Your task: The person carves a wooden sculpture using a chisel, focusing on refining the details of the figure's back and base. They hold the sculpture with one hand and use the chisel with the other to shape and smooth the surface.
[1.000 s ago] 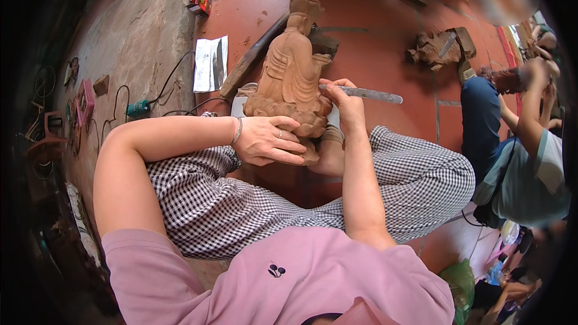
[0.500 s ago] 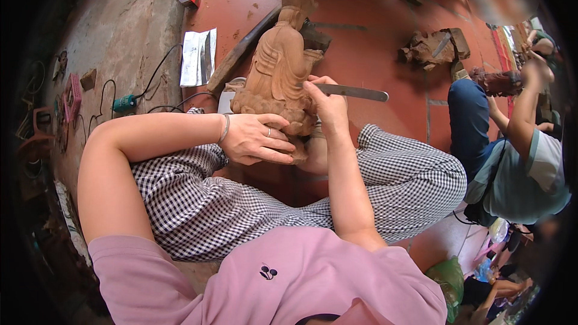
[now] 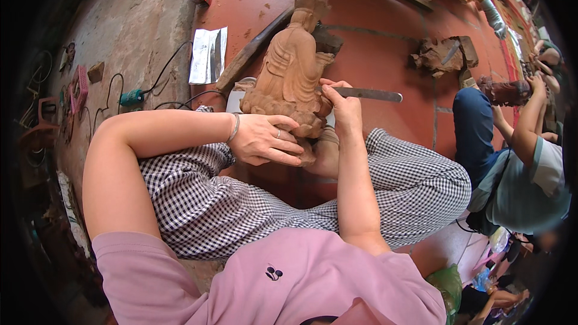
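Note:
A carved wooden statue (image 3: pixel 293 63) of a robed seated figure stands on a rough lotus-like base in front of my crossed legs. My left hand (image 3: pixel 265 139) is curled over the lower edge of that base, its fingers closed against the wood. Against the right side of the statue, my right hand (image 3: pixel 344 105) grips a flat grey metal file (image 3: pixel 376 94) with thumb and fingers. The file's long rounded end points right, away from the carving. Its other end is hidden behind the hand, so contact with the wood cannot be made out.
A dark wooden bar (image 3: pixel 256 48) leans behind the statue, with folded paper (image 3: pixel 208 55) left of it. A teal corded power tool (image 3: pixel 131 97) lies farther left. Rough wood (image 3: pixel 445 55) rests on the tiles at right, near a co-worker (image 3: pixel 521 180) holding a reddish carving (image 3: pixel 504 90).
The whole view has shifted slightly, so the statue and both hands appear a little farther right. My grip on the base and on the file stays the same.

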A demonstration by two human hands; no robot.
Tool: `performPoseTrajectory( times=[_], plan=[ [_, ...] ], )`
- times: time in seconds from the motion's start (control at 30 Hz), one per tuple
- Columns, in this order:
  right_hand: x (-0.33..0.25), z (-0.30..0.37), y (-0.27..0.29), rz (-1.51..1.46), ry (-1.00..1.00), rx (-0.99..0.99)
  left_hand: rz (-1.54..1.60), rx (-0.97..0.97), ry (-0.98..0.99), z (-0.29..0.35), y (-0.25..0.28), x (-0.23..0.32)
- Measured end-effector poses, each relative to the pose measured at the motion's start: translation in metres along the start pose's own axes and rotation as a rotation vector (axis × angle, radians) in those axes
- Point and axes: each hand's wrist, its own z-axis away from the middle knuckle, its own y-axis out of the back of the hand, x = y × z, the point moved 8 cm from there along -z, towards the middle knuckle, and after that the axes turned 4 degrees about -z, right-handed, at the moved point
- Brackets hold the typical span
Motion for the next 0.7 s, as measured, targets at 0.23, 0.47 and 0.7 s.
performPoseTrajectory(
  times=[0.23, 0.47, 0.7],
  plan=[
    [-0.003, 0.001, -0.004, 0.052, 0.042, 0.006, 0.008, -0.002, -0.003, -0.001, 0.001, -0.002],
    [-0.008, 0.001, -0.005, 0.322, 0.226, 0.049, -0.002, -0.015, -0.004, -0.001, 0.0, -0.002],
    [-0.001, -0.001, -0.001, 0.115, 0.082, -0.007, 0.008, -0.012, 0.002, -0.002, 0.0, -0.001]
  ],
)
